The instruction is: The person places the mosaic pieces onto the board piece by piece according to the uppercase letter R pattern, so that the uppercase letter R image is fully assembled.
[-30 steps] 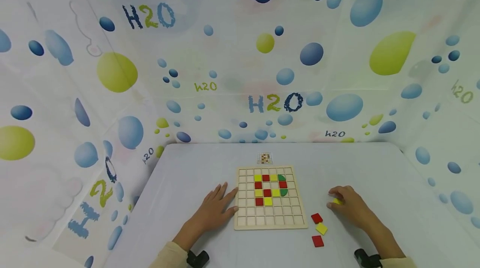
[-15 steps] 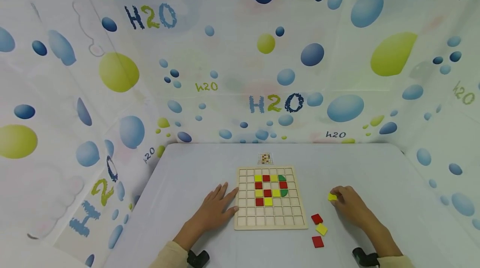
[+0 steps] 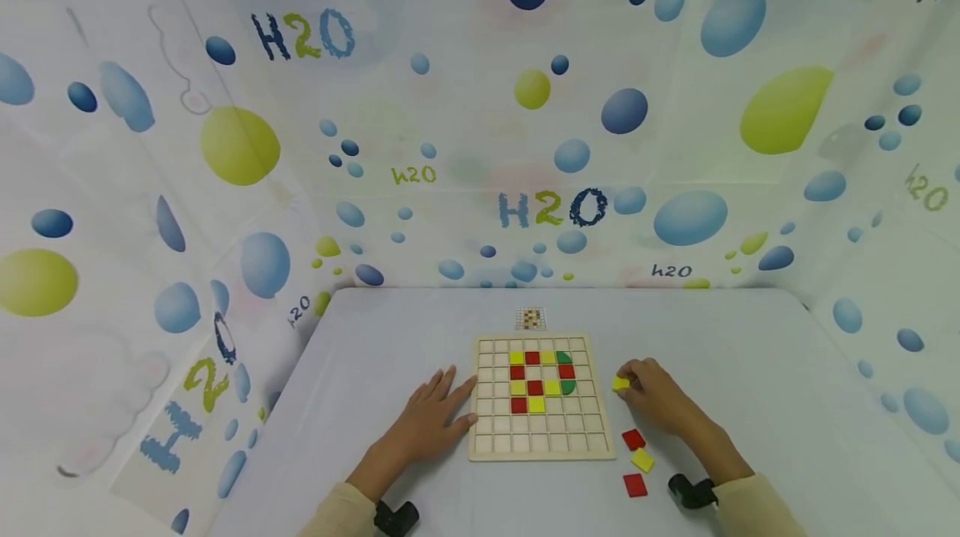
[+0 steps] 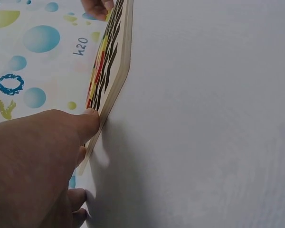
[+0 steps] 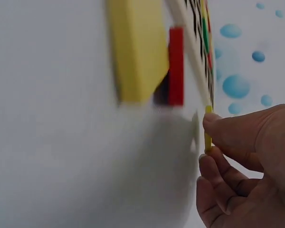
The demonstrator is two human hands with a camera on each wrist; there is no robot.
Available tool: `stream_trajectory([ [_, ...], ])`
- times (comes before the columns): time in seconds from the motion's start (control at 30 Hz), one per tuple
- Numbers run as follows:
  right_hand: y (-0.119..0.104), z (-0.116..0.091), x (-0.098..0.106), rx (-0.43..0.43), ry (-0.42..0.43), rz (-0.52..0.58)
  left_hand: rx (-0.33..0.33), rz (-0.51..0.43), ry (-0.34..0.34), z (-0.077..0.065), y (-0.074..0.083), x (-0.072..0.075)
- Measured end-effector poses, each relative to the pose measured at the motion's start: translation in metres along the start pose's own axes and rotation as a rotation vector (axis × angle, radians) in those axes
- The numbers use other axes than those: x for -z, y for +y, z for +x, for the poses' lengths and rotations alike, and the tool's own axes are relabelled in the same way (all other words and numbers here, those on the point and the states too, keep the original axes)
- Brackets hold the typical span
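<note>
My right hand [image 3: 654, 393] pinches a yellow tile [image 3: 620, 383] between thumb and fingers, just right of a square wooden grid board [image 3: 543, 442]. In the right wrist view the yellow tile [image 5: 208, 129] is seen edge-on at the fingertips. My left hand [image 3: 431, 420] lies with fingers spread, thumb and index fingertip at the board's left edge. In the left wrist view, the thumb of the left hand [image 4: 42, 156] rests on the board's rim [image 4: 118, 90]. Red, yellow and green tiles fill some cells in the board's upper middle; the green ones [image 3: 567, 387] have a rounded side.
Right of the board's lower corner lie a red tile [image 3: 633, 439], a loose yellow tile [image 3: 642, 460] and another red tile [image 3: 635, 485]. Behind the board is a small card [image 3: 531, 318] printed with a grid pattern. A patterned curtain [image 3: 465, 103] rises behind the white table [image 3: 375, 337].
The right hand has gripped the yellow tile more fully and carried it left, close to the board's right edge. The left hand has stayed in place.
</note>
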State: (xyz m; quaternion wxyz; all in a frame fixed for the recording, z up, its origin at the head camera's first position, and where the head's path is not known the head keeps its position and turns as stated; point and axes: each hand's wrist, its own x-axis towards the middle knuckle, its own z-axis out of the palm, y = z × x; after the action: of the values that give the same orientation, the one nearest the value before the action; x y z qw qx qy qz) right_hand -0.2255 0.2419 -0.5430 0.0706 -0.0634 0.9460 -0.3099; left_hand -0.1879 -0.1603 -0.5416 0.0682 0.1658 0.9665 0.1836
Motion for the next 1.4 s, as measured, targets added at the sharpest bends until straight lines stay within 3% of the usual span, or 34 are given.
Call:
stream_trajectory([
  [0.17,-0.028,0.004,-0.016,0.019,-0.009,0.028,-0.002,0.009,0.001,0.000,0.000,0.000],
  [0.33,-0.063,-0.001,-0.037,0.099,-0.033,0.053,-0.005,0.012,-0.002,0.000,0.000,-0.001],
  [0.5,-0.093,-0.008,-0.056,0.238,-0.069,-0.004,-0.006,0.017,0.000,0.001,-0.001,-0.003],
  [0.67,-0.112,-0.013,-0.069,0.323,-0.084,-0.086,0.001,0.015,-0.009,0.001,-0.001,-0.002],
  [0.93,-0.120,-0.016,-0.079,0.396,-0.081,-0.204,0.019,0.013,-0.024,0.002,-0.002,-0.003],
  [1.4,-0.118,-0.020,-0.071,0.417,-0.063,-0.188,0.012,0.020,-0.020,0.003,-0.003,-0.002],
])
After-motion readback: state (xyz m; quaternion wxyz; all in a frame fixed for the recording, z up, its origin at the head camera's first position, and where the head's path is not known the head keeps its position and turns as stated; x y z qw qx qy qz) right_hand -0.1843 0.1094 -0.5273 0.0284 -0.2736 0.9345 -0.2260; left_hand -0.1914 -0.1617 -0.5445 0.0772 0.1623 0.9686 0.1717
